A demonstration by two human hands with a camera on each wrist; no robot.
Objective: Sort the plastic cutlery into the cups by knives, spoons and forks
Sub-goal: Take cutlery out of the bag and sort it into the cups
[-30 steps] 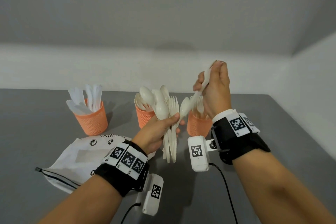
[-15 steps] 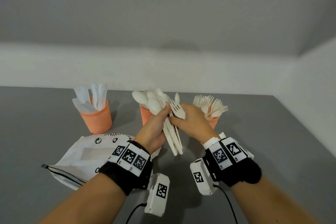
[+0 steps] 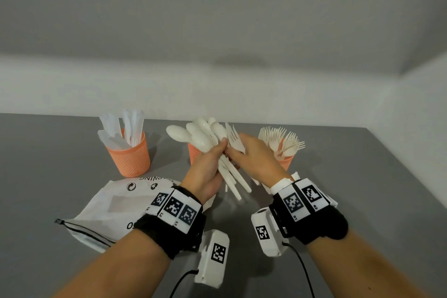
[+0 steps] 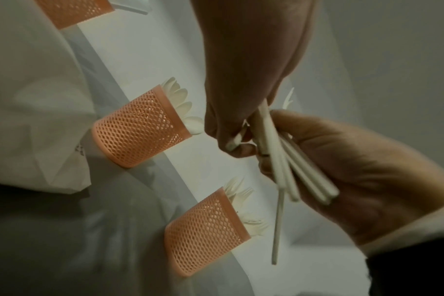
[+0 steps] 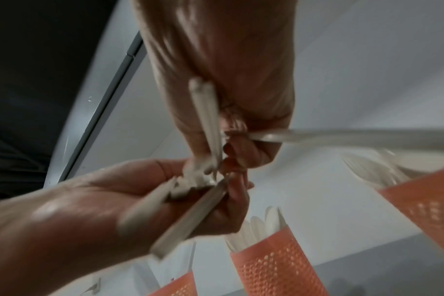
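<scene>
My left hand (image 3: 210, 159) grips a bundle of white plastic spoons (image 3: 200, 138) and forks by the handles, above the table's middle. My right hand (image 3: 256, 159) is against the bundle from the right and pinches a fork (image 3: 235, 139) in it. The handles (image 4: 279, 160) cross between both hands in the left wrist view. Three orange mesh cups stand in a row behind. The left cup (image 3: 130, 161) holds knives, the middle cup (image 3: 193, 151) holds spoons and is partly hidden by my left hand, and the right cup (image 3: 286, 163) holds forks.
A white zip bag (image 3: 116, 203) lies flat on the grey table (image 3: 350, 189), in front of the knife cup and under my left forearm. White walls close the table off at the back and on the right.
A second ago my right hand was raised over the cups with a spoon in it. It has come down without the spoon to the bundle. The left hand has barely moved.
</scene>
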